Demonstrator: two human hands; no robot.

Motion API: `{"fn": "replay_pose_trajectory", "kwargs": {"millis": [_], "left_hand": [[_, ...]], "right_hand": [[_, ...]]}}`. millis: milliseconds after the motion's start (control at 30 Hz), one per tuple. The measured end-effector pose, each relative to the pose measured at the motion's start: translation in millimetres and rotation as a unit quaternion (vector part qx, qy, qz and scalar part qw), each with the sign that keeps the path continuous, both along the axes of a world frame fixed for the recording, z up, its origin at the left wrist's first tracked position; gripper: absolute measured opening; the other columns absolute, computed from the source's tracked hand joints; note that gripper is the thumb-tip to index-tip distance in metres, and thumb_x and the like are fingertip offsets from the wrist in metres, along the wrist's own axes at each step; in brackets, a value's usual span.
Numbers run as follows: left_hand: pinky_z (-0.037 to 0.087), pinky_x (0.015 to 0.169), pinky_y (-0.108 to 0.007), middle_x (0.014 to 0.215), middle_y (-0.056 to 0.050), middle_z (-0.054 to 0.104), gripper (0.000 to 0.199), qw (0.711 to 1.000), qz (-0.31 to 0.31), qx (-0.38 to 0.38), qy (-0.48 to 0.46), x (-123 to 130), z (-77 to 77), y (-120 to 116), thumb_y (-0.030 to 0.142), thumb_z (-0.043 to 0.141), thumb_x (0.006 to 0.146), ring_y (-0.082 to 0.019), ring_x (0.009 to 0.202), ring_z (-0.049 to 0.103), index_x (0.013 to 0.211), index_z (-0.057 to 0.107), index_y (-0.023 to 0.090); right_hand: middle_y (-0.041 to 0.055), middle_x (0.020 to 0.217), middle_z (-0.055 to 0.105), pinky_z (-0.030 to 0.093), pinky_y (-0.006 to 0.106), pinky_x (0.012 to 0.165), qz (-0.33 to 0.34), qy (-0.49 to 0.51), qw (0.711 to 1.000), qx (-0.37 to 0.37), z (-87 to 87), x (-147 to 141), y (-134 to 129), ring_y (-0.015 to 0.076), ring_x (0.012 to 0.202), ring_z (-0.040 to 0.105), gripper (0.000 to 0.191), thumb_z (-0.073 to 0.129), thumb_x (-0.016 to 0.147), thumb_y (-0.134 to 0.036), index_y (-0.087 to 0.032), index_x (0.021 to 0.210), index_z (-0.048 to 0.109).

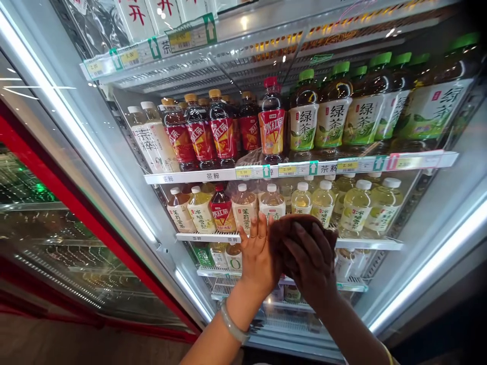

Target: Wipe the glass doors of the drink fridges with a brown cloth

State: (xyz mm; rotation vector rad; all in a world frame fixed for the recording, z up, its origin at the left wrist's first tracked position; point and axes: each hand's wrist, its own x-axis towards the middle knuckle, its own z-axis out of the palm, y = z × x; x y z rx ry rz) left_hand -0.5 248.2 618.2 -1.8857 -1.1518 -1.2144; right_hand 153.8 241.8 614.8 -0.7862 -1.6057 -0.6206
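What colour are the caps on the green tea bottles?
Green caps on the green tea bottles, seen in the head view.

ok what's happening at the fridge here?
A person stands at an open drinks cooler with both hands raised in front of the second shelf. The right hand is wrapped over a dark brown cloth-like bundle, and the left hand, fingers up, presses against its side. Just behind them stand pale tea bottles on that shelf. The shelf above holds red iced-tea bottles and green-capped green tea bottles. What the bundle is cannot be told.
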Motion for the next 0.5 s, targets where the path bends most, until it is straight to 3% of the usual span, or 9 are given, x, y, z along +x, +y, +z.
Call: {"fn": "replay_pose_trajectory", "kwargs": {"millis": [100,200,300,400,500], "left_hand": [[0.000,0.131,-0.057,0.168,-0.018,0.023,0.079,1.000,0.008,-0.014,-0.011,7,0.2,1,0.005,0.045,0.095,-0.025,0.161,0.010,0.166,0.011,0.015],[-0.001,0.130,-0.058,0.169,-0.018,0.021,0.080,0.999,0.015,-0.025,-0.018,12,2.2,0,0.006,0.044,0.096,-0.025,0.161,0.009,0.166,0.008,0.016],[-0.005,0.131,-0.053,0.170,-0.015,0.017,0.081,1.000,0.021,-0.007,-0.020,18,3.1,-1,0.005,0.046,0.096,-0.023,0.161,0.005,0.166,0.009,0.017],[-0.006,0.131,-0.053,0.170,-0.014,0.019,0.082,1.000,0.014,0.000,-0.011,28,-0.6,0,0.004,0.048,0.094,-0.023,0.161,0.005,0.166,0.010,0.018],[-0.003,0.130,-0.059,0.169,-0.015,0.018,0.083,1.000,0.002,0.003,-0.005,39,-6.3,2,0.006,0.049,0.095,-0.026,0.161,0.006,0.167,0.009,0.018]], "right_hand": [[0.0057,0.147,0.062,0.022,0.056,0.131,0.005,-0.014,1.000,0.019,14.6,7,5,0.0266,0.153,0.037,0.036,0.062,0.097,-0.024,-0.027,0.133,0.064],[0.0067,0.156,0.053,0.028,0.058,0.128,-0.001,-0.005,0.999,0.034,26.5,31,10,0.0306,0.153,0.036,0.043,0.062,0.096,-0.021,-0.026,0.139,0.061],[0.0078,0.160,0.047,0.031,0.060,0.126,-0.017,0.019,0.999,0.039,16.7,51,9,0.0340,0.153,0.035,0.049,0.064,0.094,-0.021,-0.026,0.142,0.058],[0.0089,0.158,0.050,0.033,0.059,0.126,-0.014,0.016,0.999,0.025,0.7,49,5,0.0344,0.153,0.036,0.047,0.063,0.095,-0.021,-0.025,0.141,0.059],[0.0080,0.151,0.057,0.030,0.056,0.128,0.005,-0.002,1.000,0.024,6.2,41,5,0.0307,0.152,0.038,0.042,0.067,0.093,-0.022,-0.024,0.135,0.063]]}}
